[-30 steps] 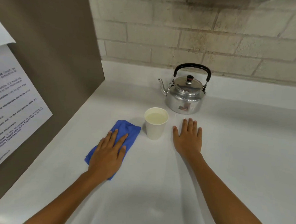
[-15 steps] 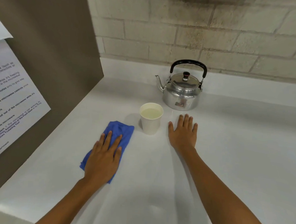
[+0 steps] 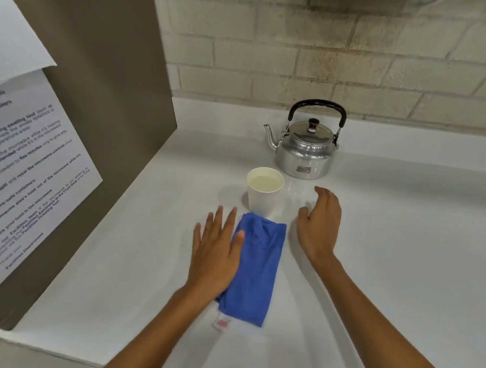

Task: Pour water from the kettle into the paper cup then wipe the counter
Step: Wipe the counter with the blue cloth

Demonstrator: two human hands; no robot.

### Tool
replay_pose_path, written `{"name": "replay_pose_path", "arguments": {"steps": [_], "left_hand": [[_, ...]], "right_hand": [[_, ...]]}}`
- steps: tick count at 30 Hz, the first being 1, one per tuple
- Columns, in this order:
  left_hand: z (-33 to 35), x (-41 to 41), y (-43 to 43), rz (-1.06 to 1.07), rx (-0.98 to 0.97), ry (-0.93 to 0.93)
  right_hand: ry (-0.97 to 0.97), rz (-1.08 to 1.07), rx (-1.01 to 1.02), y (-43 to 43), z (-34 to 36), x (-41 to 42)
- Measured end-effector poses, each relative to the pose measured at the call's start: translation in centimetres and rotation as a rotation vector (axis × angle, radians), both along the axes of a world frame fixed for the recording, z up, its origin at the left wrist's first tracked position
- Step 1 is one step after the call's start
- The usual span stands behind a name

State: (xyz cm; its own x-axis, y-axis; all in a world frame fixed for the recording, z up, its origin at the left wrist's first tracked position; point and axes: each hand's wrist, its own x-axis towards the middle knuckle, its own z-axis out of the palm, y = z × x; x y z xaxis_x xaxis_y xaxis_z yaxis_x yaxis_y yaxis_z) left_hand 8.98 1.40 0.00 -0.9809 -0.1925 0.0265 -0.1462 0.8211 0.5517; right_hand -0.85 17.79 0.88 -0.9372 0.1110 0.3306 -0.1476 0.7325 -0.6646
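Head view: a person is leaning over a white worktop (image 3: pixel 401 248) with both bare arms stretched forward. The left hand (image 3: pixel 216 250) is lying flat with its fingers spread, gripping nothing; its thumb side is overlapping the left edge of a folded blue cloth (image 3: pixel 255 266) while the other fingers are resting on bare worktop. The cloth is lying lengthwise toward the back wall, its far end just short of the base of the paper cup (image 3: pixel 264 192), and a small white label (its print too blurred to read) is showing at the cloth's near end. The right hand (image 3: pixel 320 224) is hovering just right of the cloth, fingers loosely curled and parted, holding nothing; whether it is touching the surface cannot be told. The paper cup is standing upright near the middle of the worktop, filled close to its rim with pale liquid. Behind it and a little to its right, the metal kettle (image 3: pixel 306 153) is sitting near the worktop's back edge with its lid on, its black handle raised and its spout pointing left. A brown panel (image 3: pixel 108 92) is closing off the worktop's left edge, and a printed notice (image 3: pixel 25 172) about microwave use is hanging on it. A pale brick wall (image 3: pixel 327 47) is running along the back edge.
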Motion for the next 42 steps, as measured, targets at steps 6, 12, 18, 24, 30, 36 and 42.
{"name": "replay_pose_path", "arguments": {"steps": [6, 12, 18, 24, 30, 36, 42], "left_hand": [[-0.7, -4.0, -5.2, 0.024, -0.151, -0.1], [-2.5, -6.4, -3.8, -0.09, -0.271, -0.101], [-3.6, -6.5, -3.8, -0.085, -0.352, -0.062], [-3.8, -6.5, -3.6, -0.076, -0.353, -0.047], [-4.1, -6.8, -3.7, -0.072, -0.364, -0.043], [-3.8, -6.5, -3.6, -0.071, -0.382, -0.039], [-3.8, -6.5, -3.7, -0.064, -0.392, -0.039]], "right_hand": [[-0.222, 0.255, 0.21, -6.7, -1.6, 10.0], [-0.274, 0.184, 0.541, -7.5, -2.4, 11.3], [-0.326, 0.071, 0.618, 1.1, -2.2, 10.4], [-0.329, -0.06, 0.624, 2.8, -2.5, 2.9], [-0.148, 0.186, 0.611, 2.2, -4.4, 3.2], [-0.28, 0.103, 0.642, 2.8, -3.1, -1.9], [-0.205, 0.434, 0.637, 3.0, -3.9, -3.6]]}}
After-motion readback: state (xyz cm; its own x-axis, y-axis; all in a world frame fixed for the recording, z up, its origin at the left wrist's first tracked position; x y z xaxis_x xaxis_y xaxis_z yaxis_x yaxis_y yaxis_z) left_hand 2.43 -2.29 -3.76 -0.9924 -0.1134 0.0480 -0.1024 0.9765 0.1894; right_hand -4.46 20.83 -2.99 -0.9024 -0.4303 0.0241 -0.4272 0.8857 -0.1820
